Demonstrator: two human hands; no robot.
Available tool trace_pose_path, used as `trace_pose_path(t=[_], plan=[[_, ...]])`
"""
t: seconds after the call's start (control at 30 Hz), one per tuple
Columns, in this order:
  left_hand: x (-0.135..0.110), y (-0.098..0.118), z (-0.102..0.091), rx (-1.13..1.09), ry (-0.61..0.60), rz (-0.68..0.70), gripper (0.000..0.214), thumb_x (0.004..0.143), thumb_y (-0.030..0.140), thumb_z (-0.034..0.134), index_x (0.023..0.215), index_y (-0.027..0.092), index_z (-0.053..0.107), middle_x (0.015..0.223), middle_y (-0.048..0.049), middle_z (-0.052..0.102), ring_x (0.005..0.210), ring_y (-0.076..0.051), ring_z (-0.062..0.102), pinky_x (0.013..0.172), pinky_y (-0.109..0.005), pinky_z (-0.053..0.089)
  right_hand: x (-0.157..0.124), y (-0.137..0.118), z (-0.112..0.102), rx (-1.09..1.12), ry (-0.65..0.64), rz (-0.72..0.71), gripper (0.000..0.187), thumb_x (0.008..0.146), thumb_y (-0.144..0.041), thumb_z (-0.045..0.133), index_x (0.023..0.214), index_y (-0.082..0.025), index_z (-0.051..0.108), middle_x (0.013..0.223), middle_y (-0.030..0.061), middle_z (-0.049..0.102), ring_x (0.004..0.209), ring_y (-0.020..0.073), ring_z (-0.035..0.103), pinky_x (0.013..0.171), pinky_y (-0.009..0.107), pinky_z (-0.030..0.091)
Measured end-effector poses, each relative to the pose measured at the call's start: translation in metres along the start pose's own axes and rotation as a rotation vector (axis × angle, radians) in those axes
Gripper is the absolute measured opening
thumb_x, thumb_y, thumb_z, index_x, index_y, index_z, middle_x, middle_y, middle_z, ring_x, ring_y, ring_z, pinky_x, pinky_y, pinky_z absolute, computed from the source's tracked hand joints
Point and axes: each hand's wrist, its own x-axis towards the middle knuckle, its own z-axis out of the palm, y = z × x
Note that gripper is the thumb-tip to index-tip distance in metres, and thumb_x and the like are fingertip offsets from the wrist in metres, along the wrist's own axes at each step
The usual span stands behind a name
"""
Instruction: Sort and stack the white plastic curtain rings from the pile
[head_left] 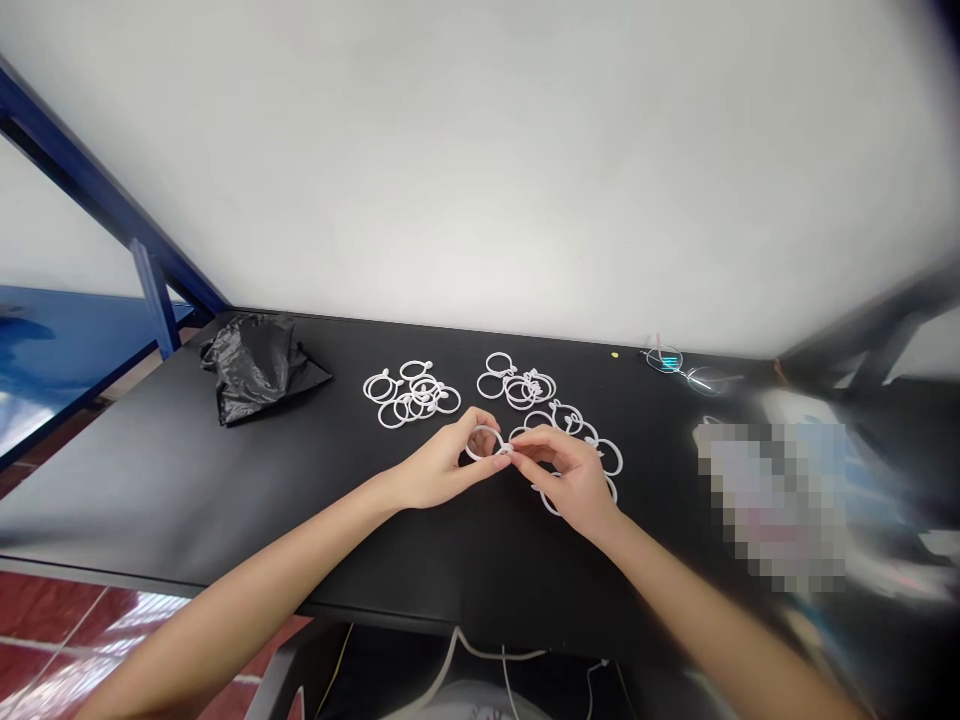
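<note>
Together, hands [452, 462] [574, 482] pinch white ring [507, 449]; package [776, 505] pixelated.

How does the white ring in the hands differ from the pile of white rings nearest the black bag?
The held ring is a single hoop, while the left pile is several hoops overlapping. The held ring is gripped by the left hand and right hand; the left pile lies on the black table with no hand touching it. Both are white and thin-rimmed.

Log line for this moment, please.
Left hand: pinching white ring | Right hand: pinching same ring | Black table: loose rings, black plastic bag
</note>
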Motion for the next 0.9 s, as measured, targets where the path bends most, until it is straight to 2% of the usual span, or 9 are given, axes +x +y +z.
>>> trace_pose_path(t=[0.2, 0.4, 0.47, 0.57, 0.63, 0.7, 0.77, 0.83, 0.9], plan=[[-0.001, -0.002, 0.000, 0.014, -0.042, 0.021, 0.023, 0.095, 0.037, 0.051, 0.106, 0.020, 0.040, 0.074, 0.0053, 0.037, 0.068, -0.011, 0.036, 0.061, -0.023, 0.034, -0.001, 0.002, 0.002, -0.014, 0.020, -0.065, 0.009, 0.084, -0.021, 0.068, 0.090, -0.024, 0.075, 0.080, 0.0030, 0.071, 0.069, 0.0150, 0.067, 0.059, 0.027, 0.057], [-0.002, -0.001, 0.000, 0.049, -0.027, 0.023, 0.022, 0.095, 0.036, 0.050, 0.105, 0.020, 0.040, 0.072, 0.0060, 0.033, 0.066, -0.010, 0.034, 0.059, -0.023, 0.032, 0.000, 0.002, -0.002, -0.031, -0.012, -0.121, 0.012, 0.085, -0.018, 0.067, 0.089, -0.026, 0.076, 0.074, 0.0016, 0.072, 0.066, 0.0155, 0.067, 0.056, 0.027, 0.054], [-0.003, 0.000, 0.001, 0.052, -0.022, 0.024, 0.023, 0.095, 0.038, 0.050, 0.105, 0.020, 0.040, 0.072, 0.0059, 0.035, 0.066, -0.010, 0.035, 0.058, -0.022, 0.034, 0.000, 0.001, -0.003, -0.032, -0.022, -0.120, 0.012, 0.085, -0.018, 0.068, 0.087, -0.026, 0.076, 0.074, 0.0015, 0.073, 0.066, 0.0157, 0.068, 0.056, 0.028, 0.055], [-0.003, 0.001, 0.000, 0.099, -0.028, 0.029, 0.025, 0.095, 0.040, 0.050, 0.107, 0.021, 0.041, 0.077, 0.0029, 0.046, 0.071, -0.012, 0.046, 0.059, -0.022, 0.040, 0.001, 0.001, -0.003, -0.009, -0.019, -0.060, 0.013, 0.083, -0.020, 0.070, 0.092, -0.026, 0.076, 0.083, 0.0021, 0.076, 0.072, 0.0174, 0.071, 0.064, 0.030, 0.059], [-0.002, -0.001, -0.005, 0.238, 0.048, 0.081, 0.027, 0.094, 0.042, 0.053, 0.108, 0.021, 0.043, 0.091, -0.0022, 0.055, 0.081, -0.015, 0.053, 0.067, -0.026, 0.046, 0.001, 0.002, -0.005, 0.007, -0.013, -0.019, 0.022, 0.081, -0.022, 0.071, 0.103, -0.026, 0.073, 0.091, 0.0030, 0.077, 0.078, 0.0188, 0.073, 0.072, 0.033, 0.061], [0.000, -0.005, -0.015, 0.469, 0.238, 0.162, 0.029, 0.092, 0.042, 0.057, 0.108, 0.020, 0.046, 0.103, -0.0071, 0.056, 0.093, -0.019, 0.056, 0.080, -0.033, 0.048, 0.002, 0.004, -0.007, -0.038, 0.015, -0.011, 0.028, 0.081, -0.022, 0.071, 0.109, -0.025, 0.070, 0.094, 0.0040, 0.076, 0.079, 0.0192, 0.073, 0.076, 0.036, 0.061], [0.001, -0.010, -0.029, 0.721, 0.457, 0.195, 0.029, 0.094, 0.041, 0.054, 0.111, 0.018, 0.048, 0.106, -0.0100, 0.057, 0.099, -0.023, 0.056, 0.087, -0.038, 0.046, 0.004, 0.007, -0.010, -0.185, 0.038, -0.057, 0.022, 0.082, -0.021, 0.070, 0.104, -0.023, 0.070, 0.094, 0.0048, 0.075, 0.080, 0.0199, 0.071, 0.077, 0.038, 0.059], [0.002, -0.017, -0.044, 0.922, 0.586, 0.118, 0.030, 0.097, 0.039, 0.047, 0.117, 0.016, 0.049, 0.105, -0.0112, 0.060, 0.099, -0.025, 0.057, 0.088, -0.040, 0.045, 0.005, 0.010, -0.014, -0.398, 0.017, -0.140, 0.014, 0.082, -0.019, 0.070, 0.096, -0.022, 0.071, 0.091, 0.0052, 0.074, 0.082, 0.0220, 0.068, 0.079, 0.041, 0.056], [0.002, -0.023, -0.056, 1.088, 0.623, -0.002, 0.033, 0.099, 0.037, 0.041, 0.120, 0.014, 0.050, 0.106, -0.0128, 0.062, 0.099, -0.028, 0.057, 0.085, -0.041, 0.044, 0.005, 0.012, -0.015, -0.597, -0.034, -0.205, 0.012, 0.079, -0.018, 0.074, 0.090, -0.021, 0.070, 0.084, 0.0048, 0.072, 0.083, 0.0242, 0.064, 0.081, 0.045, 0.052]])
